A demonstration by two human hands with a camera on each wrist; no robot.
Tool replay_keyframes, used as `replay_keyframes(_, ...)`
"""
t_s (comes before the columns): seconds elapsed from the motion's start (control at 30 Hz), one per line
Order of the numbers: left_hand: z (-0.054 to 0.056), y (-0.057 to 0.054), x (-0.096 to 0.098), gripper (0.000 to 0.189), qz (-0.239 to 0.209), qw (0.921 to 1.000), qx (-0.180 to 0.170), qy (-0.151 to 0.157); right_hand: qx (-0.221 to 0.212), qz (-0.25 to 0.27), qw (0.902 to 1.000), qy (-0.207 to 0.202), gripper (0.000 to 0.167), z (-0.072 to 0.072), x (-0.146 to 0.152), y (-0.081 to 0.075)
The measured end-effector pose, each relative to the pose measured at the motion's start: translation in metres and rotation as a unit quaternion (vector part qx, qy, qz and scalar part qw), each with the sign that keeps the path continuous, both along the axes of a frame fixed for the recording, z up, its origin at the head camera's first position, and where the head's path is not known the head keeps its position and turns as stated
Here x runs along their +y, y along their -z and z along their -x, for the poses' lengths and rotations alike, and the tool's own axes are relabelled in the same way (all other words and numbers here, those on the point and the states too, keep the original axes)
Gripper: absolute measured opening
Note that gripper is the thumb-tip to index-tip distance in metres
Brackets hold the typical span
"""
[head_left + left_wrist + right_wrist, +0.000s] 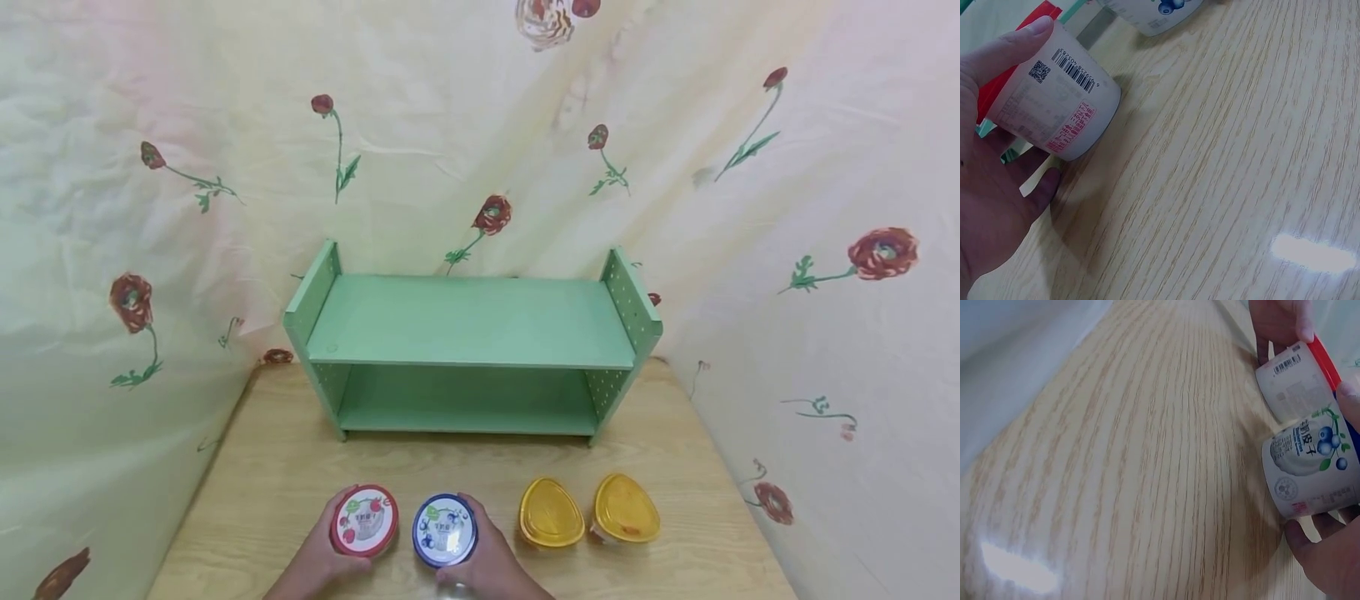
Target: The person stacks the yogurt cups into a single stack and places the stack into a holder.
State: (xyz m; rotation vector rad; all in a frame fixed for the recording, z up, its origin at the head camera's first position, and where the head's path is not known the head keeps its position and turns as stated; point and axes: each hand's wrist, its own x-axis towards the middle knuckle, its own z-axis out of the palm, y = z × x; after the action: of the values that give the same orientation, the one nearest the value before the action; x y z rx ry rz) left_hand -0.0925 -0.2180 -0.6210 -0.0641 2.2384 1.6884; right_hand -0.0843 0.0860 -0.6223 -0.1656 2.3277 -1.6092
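Note:
My left hand (324, 557) grips a white yogurt cup with a red lid (365, 522), strawberry print on its top. In the left wrist view the thumb lies along the side of this red-lidded cup (1060, 94), near its barcode, with other fingers behind it. To its right, my right hand (491, 557) holds a similar yogurt cup with a blue lid (445, 531). Blueberries are printed on the side of the blue-lidded cup (1310, 465) in the right wrist view, where fingers curl about it. Both cups stand upright at the table's front, a small gap between them.
Two containers with amber lids, one nearer (552, 512) and one farther right (626, 508), sit right of my right hand. Behind everything stands a green two-tier shelf (472, 321) on the wooden table (262, 467). Flower-printed cloth (420, 150) hangs round the back and sides.

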Motion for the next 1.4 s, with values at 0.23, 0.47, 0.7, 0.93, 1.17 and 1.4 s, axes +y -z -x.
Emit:
replay_keyframes(0.23, -0.003, 0.001, 0.007, 0.12, 0.003, 0.9993, -0.007, -0.036, 0.014, -0.004, 0.9998, -0.011, 0.12, -0.001, 0.001, 0.002)
replay_keyframes(0.47, -0.001, -0.003, 0.004, 0.117, -0.026, 0.9991, 0.003, -0.034, 0.037, -0.019, 0.999, -0.013, 0.119, 0.001, 0.003, -0.001)
replay_keyframes(0.7, -0.001, -0.004, 0.002, 0.12, -0.027, 0.9993, -0.002, -0.027, 0.032, -0.008, 0.9992, -0.021, 0.119, 0.0, 0.004, -0.002)
replay_keyframes(0.93, -0.001, -0.005, 0.001, 0.123, -0.018, 0.9996, -0.006, -0.022, 0.033, -0.016, 0.9992, -0.014, 0.121, -0.001, 0.004, -0.003)
replay_keyframes(1.17, 0.002, -0.006, -0.002, 0.127, -0.009, 0.9999, 0.002, -0.009, 0.036, -0.011, 0.9992, -0.014, 0.12, 0.0, 0.005, -0.003)
replay_keyframes(1.4, 0.004, -0.007, -0.008, 0.121, -0.03, 0.999, 0.001, 0.034, 0.044, -0.015, 0.9989, -0.01, 0.119, 0.0, 0.004, -0.002)
